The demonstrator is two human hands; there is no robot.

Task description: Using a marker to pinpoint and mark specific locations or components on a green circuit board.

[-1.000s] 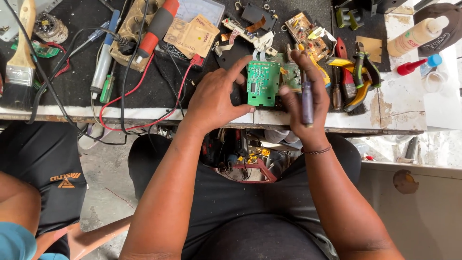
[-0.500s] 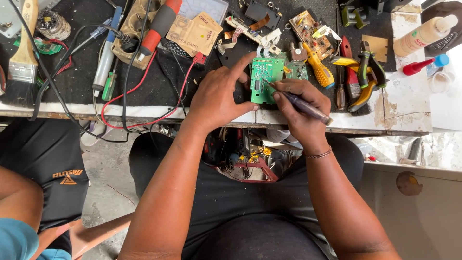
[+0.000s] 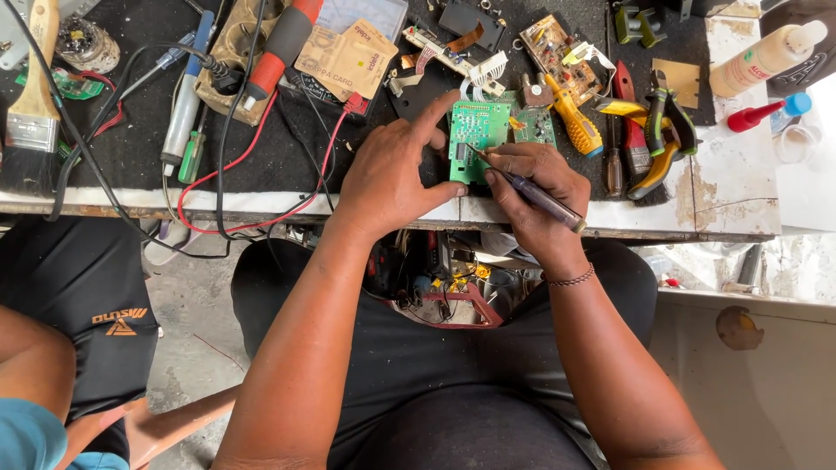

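Since half a second ago the right hand [image 3: 538,187] has tipped its screwdriver [image 3: 531,187] flatter, tip now on the green circuit board [image 3: 475,139]. Its grip is closed around the handle. Left hand [image 3: 392,178] pinches the board's left edge, forefinger across the top. Board sits near the counter [image 3: 731,200] front edge; pliers [image 3: 657,130] crowd the right.
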